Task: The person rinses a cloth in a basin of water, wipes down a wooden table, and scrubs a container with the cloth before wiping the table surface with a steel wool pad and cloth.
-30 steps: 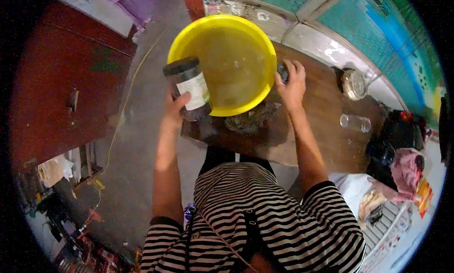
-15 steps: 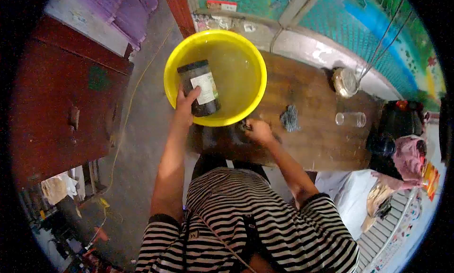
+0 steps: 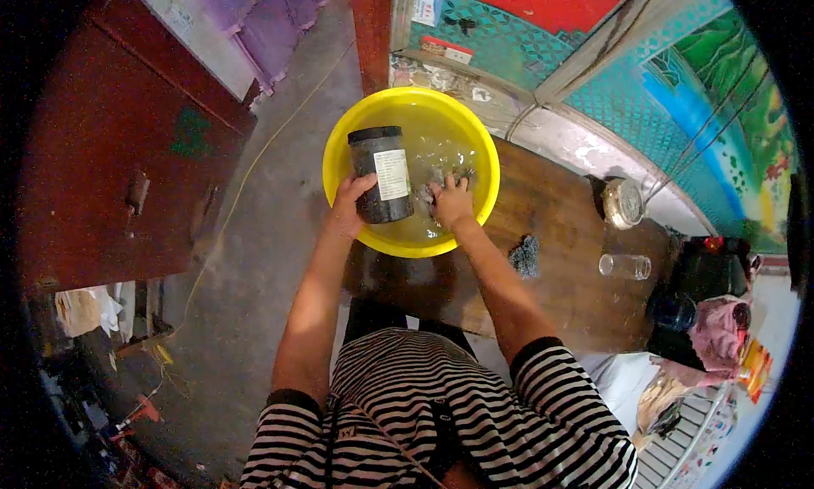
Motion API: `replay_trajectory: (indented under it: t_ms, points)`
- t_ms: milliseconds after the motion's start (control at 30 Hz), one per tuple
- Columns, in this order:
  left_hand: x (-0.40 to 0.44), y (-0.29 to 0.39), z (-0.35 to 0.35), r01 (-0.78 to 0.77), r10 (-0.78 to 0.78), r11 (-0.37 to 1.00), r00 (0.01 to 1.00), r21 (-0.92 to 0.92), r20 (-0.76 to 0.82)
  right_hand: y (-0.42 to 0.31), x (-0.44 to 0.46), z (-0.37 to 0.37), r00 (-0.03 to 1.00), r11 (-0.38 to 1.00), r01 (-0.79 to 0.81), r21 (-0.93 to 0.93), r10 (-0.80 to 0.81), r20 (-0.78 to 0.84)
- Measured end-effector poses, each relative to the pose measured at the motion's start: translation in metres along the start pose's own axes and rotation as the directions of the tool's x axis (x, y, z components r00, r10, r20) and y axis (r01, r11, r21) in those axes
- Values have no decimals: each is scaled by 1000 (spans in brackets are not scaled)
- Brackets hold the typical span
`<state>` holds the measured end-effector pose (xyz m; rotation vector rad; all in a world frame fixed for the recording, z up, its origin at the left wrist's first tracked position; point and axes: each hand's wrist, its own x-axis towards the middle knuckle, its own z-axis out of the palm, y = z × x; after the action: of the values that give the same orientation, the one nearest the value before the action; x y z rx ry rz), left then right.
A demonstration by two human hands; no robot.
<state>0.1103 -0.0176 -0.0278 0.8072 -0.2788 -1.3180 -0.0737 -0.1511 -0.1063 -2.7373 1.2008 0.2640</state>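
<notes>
Dark plastic, black-lidded cylindrical jar [image 3: 380, 175] is clasped in the left hand [image 3: 350, 203], over the round yellow plastic basin [image 3: 491, 171]. The right hand [image 3: 453, 202], just outside moments ago, is now in its cloudy water [image 3: 441, 137], touching a greyish cloth [image 3: 427, 193], now wet; whether clenched, I cannot tell.

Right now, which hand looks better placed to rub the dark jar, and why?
Probably the right hand: it is inside the yellow basin, beside the dark jar, with greyish material against it. The left hand is occupied holding the jar.
</notes>
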Motion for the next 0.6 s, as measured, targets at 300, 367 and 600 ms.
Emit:
replay_trajectory:
  t_ms: [300, 367, 600]
  points:
    - [10, -1, 12, -75, 88, 992, 988, 106, -130, -16, -33, -76, 936, 397, 150, 905, 237, -259]
    - [18, -9, 14, -44, 67, 989, 984, 142, -163, -43, -54, -95, 884, 385, 302, 872, 228, -407]
    - [35, -24, 24, -178, 248, 933, 947, 312, -203, -81, -33, -124, 875, 850, 219, 479, 46, -482]
